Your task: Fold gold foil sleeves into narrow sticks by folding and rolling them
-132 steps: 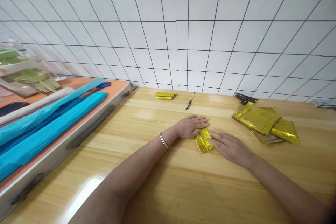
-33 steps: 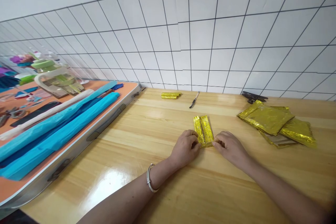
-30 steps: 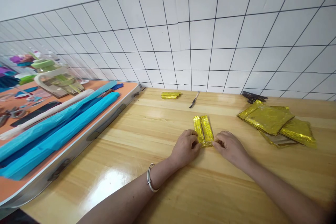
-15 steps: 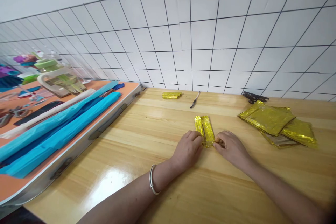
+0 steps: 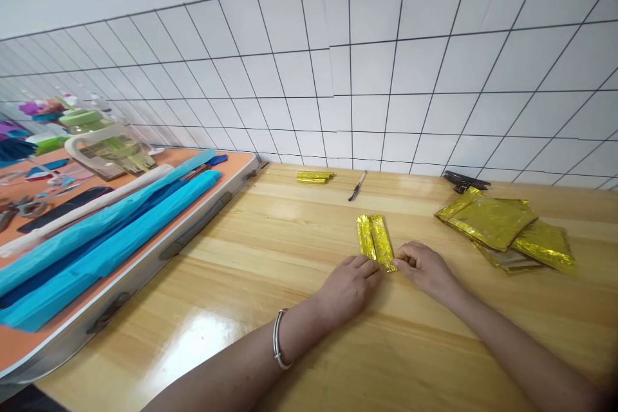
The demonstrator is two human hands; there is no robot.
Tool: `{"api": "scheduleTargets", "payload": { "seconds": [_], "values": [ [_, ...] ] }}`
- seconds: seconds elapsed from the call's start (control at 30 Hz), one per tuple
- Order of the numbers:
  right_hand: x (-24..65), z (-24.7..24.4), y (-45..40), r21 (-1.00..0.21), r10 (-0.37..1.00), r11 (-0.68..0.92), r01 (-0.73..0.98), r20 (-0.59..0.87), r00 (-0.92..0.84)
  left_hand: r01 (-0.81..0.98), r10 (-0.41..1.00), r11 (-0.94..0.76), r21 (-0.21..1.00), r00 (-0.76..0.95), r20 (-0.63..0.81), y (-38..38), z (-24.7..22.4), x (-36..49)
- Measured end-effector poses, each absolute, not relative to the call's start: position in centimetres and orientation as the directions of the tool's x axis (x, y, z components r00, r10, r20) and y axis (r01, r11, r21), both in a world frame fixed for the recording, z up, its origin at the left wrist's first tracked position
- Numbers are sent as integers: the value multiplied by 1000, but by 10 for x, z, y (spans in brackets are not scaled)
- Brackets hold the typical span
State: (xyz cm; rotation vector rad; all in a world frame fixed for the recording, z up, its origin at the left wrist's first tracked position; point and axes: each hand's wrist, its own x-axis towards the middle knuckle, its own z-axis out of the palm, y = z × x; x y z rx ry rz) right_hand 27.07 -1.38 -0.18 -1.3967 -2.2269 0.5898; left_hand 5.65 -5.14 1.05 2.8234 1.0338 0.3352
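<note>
A piece of shiny gold foil paper (image 5: 383, 238), folded with its two sides turned in toward a middle seam, lies flat on the wooden table. At its near left end my left hand (image 5: 348, 286), with a silver bangle on the wrist, has closed fingers pressed on the paper. My right hand (image 5: 425, 268) pinches the near right corner between thumb and bent fingers. The left fingers cover part of the near edge. A stack of larger gold foil sheets (image 5: 492, 219) lies to the right of my hands.
Narrow folded gold strips (image 5: 315, 177) and a pen (image 5: 357, 186) lie near the tiled wall. Behind the foil stack is a black hair clip (image 5: 466, 181). On the left, an orange-topped folding table (image 5: 29, 351) carries blue paper rolls (image 5: 120, 244), scissors (image 5: 29, 207) and a green-lidded jug (image 5: 103, 145).
My left fingers have slid slightly down and right along the paper's near edge, so more of its left side shows. The right hand stays at the corner. The view shifted slightly.
</note>
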Motion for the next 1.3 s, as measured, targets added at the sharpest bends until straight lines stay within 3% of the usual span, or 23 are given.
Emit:
{"api": "scheduleTargets", "payload": {
  "seconds": [0.3,0.6,0.87,1.3],
  "values": [
    [270,-7,-12,-518,913,396,758,133,-386,632,633,-773,64,760,147,-58,13,63],
    [275,-10,-11,-569,891,431,700,145,-431,664,661,-747,6,743,105,-70,13,68],
    [278,-9,-11,-578,873,452,679,133,-469,734,742,-670,110,660,114,-79,19,77],
    [283,-1,-14,-642,861,414,645,45,-507,736,763,-645,207,638,106,-80,30,75]
  ]
}}
